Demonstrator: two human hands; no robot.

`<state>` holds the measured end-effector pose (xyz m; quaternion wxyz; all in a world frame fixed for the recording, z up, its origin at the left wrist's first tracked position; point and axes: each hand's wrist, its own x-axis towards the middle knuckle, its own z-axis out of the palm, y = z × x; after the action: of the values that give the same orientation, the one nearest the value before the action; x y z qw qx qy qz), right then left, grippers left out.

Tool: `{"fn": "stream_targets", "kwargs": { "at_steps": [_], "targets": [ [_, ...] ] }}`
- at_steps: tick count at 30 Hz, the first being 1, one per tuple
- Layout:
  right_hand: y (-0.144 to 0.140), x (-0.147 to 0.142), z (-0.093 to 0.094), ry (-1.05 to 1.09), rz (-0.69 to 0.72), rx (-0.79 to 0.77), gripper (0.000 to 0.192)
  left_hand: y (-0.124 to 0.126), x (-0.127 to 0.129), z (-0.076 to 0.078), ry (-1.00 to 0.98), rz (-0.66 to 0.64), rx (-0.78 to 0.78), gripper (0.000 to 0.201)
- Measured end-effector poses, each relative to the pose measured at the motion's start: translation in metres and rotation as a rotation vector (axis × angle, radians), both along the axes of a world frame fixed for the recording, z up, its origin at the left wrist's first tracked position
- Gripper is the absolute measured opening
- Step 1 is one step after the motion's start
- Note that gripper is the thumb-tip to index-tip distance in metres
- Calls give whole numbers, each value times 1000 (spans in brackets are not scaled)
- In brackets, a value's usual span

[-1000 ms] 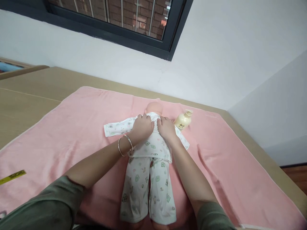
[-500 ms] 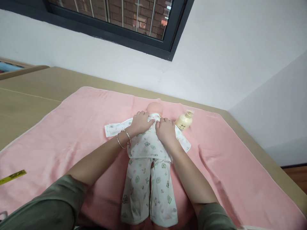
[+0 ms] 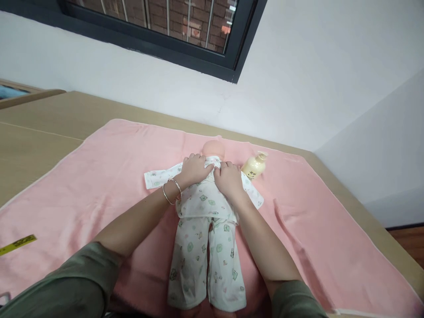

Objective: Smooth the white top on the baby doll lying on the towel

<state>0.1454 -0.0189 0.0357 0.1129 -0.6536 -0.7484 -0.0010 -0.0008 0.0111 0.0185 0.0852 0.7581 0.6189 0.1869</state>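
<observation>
A baby doll (image 3: 213, 149) lies stretched out with its head toward the wall, dressed in a white printed top (image 3: 202, 198) and matching trousers (image 3: 190, 260). My left hand (image 3: 195, 170) rests flat on the left side of the doll's upper body, just below the head; a bangle circles that wrist. On the right side, my right hand (image 3: 229, 179) lies over the top at the shoulder, fingers laid out. The thumbs of both hands come close together near the collar. A pale yellow pump bottle (image 3: 255, 167) is beside the doll's right-hand sleeve (image 3: 253, 192).
Beneath the doll spreads a pink blanket (image 3: 126, 154) with some folds at the right, over a wooden table (image 3: 49, 112). A yellow strip with dark markings (image 3: 18, 244) lies at the left. A white wall (image 3: 281, 97) and dark-framed window (image 3: 228, 66) rise behind.
</observation>
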Motion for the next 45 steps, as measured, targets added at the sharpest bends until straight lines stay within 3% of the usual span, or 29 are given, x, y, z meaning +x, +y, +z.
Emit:
{"fn": "stream_targets", "kwargs": {
  "at_steps": [8,14,22,32,37,42,45],
  "targets": [
    [7,8,-2,48,74,-22,40,-5,3,0,9,10,5,48],
    [-5,-3,-1,-84,-13,53,39,-7,5,-1,40,20,41,48],
    [0,1,1,-55,9,22,37,-17,11,-1,104,25,87,45],
    [11,10,-1,64,32,-2,35,-53,23,12,377,-178,160,34],
    [9,7,-1,75,33,-22,36,-37,16,4,257,-150,187,36],
    [-6,-7,-1,-27,44,4,41,-5,-1,-7,21,-90,76,39],
    [-6,-6,-2,-18,37,5,42,-2,-2,-11,39,-111,87,40]
  ]
}}
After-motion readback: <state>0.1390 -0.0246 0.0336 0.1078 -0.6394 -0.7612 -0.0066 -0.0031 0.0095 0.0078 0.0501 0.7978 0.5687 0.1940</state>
